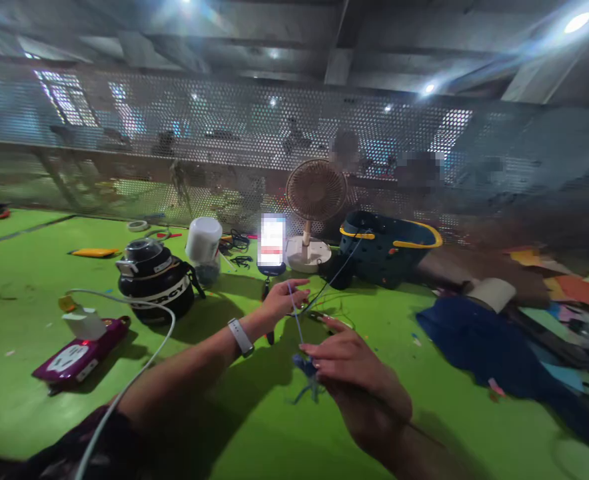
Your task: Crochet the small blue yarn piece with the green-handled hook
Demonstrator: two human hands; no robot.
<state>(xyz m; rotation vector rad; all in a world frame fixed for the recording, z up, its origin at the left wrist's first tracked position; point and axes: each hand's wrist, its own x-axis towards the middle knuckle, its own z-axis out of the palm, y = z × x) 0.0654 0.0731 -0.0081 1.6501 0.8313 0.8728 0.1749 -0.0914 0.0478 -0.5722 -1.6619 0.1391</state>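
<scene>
Light blue yarn (298, 327) runs taut between my two hands over the green table. My left hand (280, 301), with a pale watch strap at the wrist, has the yarn over its stretched index finger while its other fingers curl. Closer to me, my right hand (352, 357) pinches a small blue piece of yarn work (304, 365), with loose ends hanging below. Whether a hook is in the right fingers I cannot tell. Another strand (342, 269) leads from near my left hand up to a dark green basket (389, 257) with yellow handles.
Behind my hands stand a lit phone (271, 241) and a small fan (317, 193). At left are a black bottle (154, 287), a white tub (204, 240), a purple power strip (82, 353) and a white cable (139, 373). Dark blue cloth (479, 347) and scraps lie right.
</scene>
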